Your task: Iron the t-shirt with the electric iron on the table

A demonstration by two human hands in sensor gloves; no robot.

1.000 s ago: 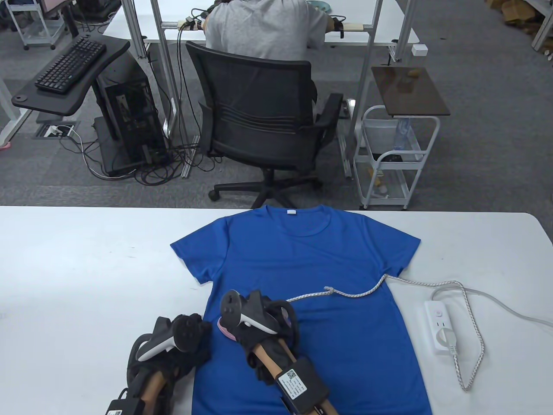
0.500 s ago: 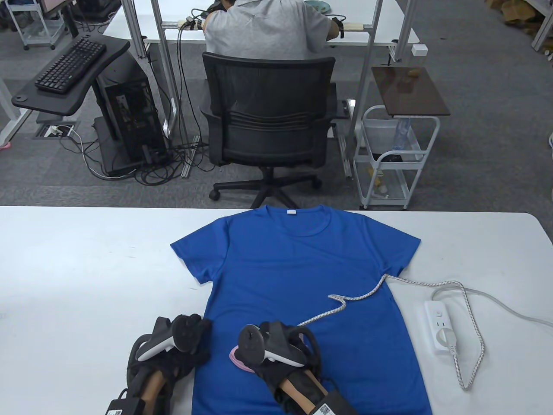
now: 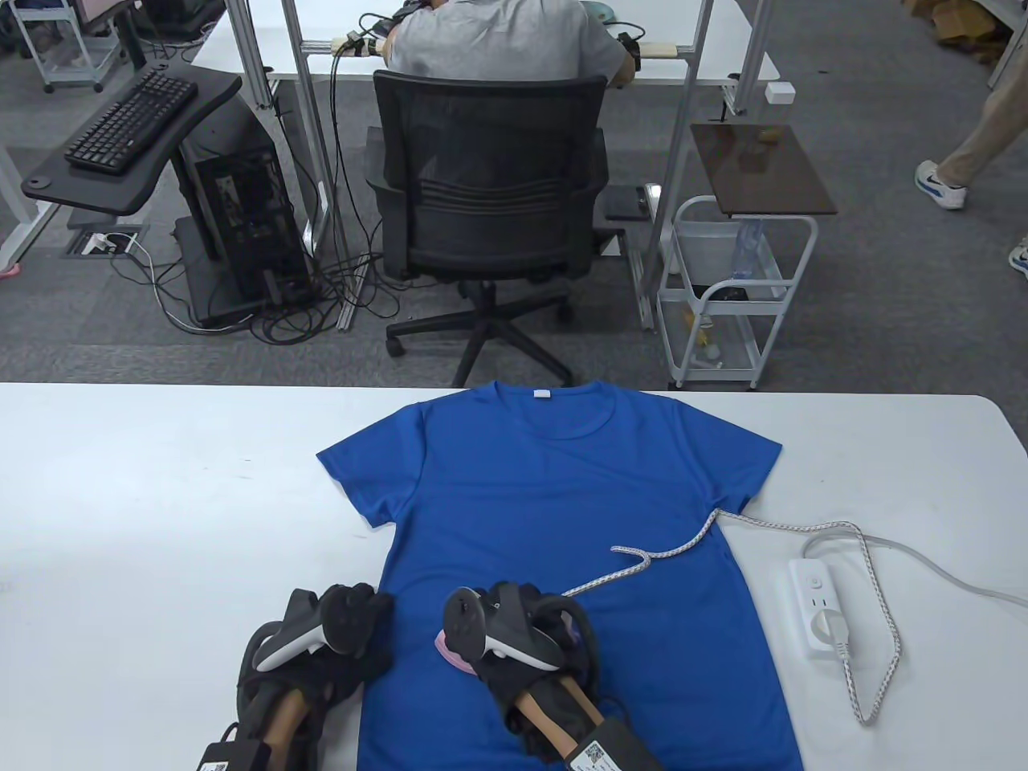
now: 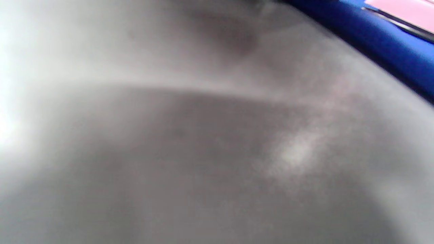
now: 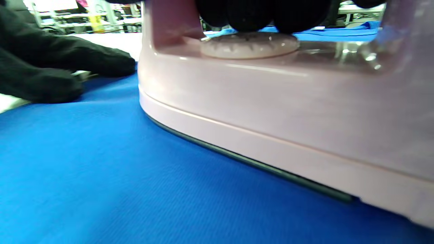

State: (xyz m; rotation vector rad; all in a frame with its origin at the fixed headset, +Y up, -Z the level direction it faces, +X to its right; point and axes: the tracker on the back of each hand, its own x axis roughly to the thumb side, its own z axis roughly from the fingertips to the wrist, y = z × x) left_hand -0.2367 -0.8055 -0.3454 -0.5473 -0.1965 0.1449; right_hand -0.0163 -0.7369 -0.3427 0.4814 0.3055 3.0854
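Observation:
A blue t-shirt (image 3: 562, 498) lies flat on the white table (image 3: 144, 498), collar away from me. My right hand (image 3: 522, 634) grips the handle of a pink electric iron (image 3: 454, 652) that rests flat on the shirt's lower left part. In the right wrist view the iron's pink body (image 5: 271, 112) sits sole-down on the blue cloth (image 5: 101, 176), my gloved fingers (image 5: 257, 13) wrapped over the handle. My left hand (image 3: 337, 642) rests at the shirt's left hem edge, fingers on the cloth (image 5: 51, 74). The left wrist view is a blur, with a blue shirt strip (image 4: 383, 51) and pink iron (image 4: 407, 13).
The iron's braided cord (image 3: 666, 554) runs across the shirt to a white power strip (image 3: 819, 606) on the table at right, with slack looped beside it. Beyond the table's far edge stand an office chair (image 3: 490, 201) and a white cart (image 3: 735, 297).
My right hand has drawn the iron toward me down the shirt and a little right, then held nearly still. The cord trailed after it. My left hand has not moved.

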